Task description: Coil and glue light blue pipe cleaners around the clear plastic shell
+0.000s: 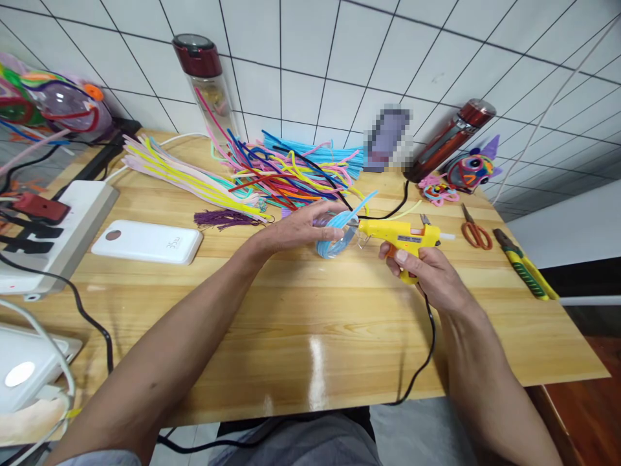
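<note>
My right hand is wrapped round the grip of a yellow hot glue gun, with a clear glue stick jutting from its back. The gun's nozzle points left and meets a ring of light blue pipe cleaners. Around that ring close the thumb and fingers of my left hand. A clear, shiny piece shows inside the ring, but I cannot make out its shape. One light blue end sticks up to the right.
Behind my hands lies a heap of coloured pipe cleaners. Scissors and pliers lie at the right. A white power bank and a power strip are at the left. A glass bottle stands by the tiled wall.
</note>
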The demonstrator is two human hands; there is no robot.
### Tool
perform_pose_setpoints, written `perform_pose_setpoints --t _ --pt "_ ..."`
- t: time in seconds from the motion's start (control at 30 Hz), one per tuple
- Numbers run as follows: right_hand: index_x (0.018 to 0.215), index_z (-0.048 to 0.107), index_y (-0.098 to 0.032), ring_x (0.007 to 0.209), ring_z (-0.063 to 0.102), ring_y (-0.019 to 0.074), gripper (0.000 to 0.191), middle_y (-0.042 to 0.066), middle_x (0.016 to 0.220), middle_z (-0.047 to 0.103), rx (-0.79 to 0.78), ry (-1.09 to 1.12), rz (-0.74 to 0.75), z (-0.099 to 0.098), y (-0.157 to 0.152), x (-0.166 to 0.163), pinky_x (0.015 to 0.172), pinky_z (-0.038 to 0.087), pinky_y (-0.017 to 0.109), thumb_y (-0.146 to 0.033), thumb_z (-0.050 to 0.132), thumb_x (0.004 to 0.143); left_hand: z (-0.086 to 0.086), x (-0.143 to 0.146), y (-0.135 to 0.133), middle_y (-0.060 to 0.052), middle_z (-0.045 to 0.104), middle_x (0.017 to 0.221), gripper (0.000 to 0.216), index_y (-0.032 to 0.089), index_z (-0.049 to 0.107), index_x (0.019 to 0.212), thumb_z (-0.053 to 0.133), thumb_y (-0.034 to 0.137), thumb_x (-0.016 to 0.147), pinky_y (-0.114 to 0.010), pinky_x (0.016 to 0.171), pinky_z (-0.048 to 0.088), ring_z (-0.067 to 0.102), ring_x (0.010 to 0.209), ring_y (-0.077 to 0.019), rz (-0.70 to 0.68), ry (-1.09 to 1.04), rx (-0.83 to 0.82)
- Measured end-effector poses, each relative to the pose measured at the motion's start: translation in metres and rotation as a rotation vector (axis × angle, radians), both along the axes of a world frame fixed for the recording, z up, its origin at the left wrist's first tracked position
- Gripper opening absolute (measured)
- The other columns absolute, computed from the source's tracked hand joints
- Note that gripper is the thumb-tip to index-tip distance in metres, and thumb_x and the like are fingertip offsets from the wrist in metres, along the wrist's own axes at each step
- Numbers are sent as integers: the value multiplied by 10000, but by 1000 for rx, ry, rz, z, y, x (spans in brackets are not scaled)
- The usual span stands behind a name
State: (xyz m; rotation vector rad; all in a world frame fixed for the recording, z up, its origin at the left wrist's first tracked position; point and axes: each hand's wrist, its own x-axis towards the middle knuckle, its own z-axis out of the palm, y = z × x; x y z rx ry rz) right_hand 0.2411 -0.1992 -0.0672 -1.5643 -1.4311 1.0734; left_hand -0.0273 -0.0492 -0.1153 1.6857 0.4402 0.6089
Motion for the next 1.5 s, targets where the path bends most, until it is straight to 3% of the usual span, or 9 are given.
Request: perform_pose_setpoints --t 0.73,1.5 --pt "725 644 -242 736 539 200 614 74 909 706 -27 -3 5 2 2 -6 650 476 345 -825 814 813 6 -1 -3 -157 678 1574 672 190 710 1481 858 535 923 -521 1256 492 623 1477 -384 -4 15 4" --pt "690 652 -229 712 501 180 582 44 806 631 16 50 -1 -6 4 2 653 410 345 -758 839 845 1 -1 -1 -158 701 1543 664 169 664 1497 845 502 951 -456 1197 540 657 1441 -345 -12 4 18"
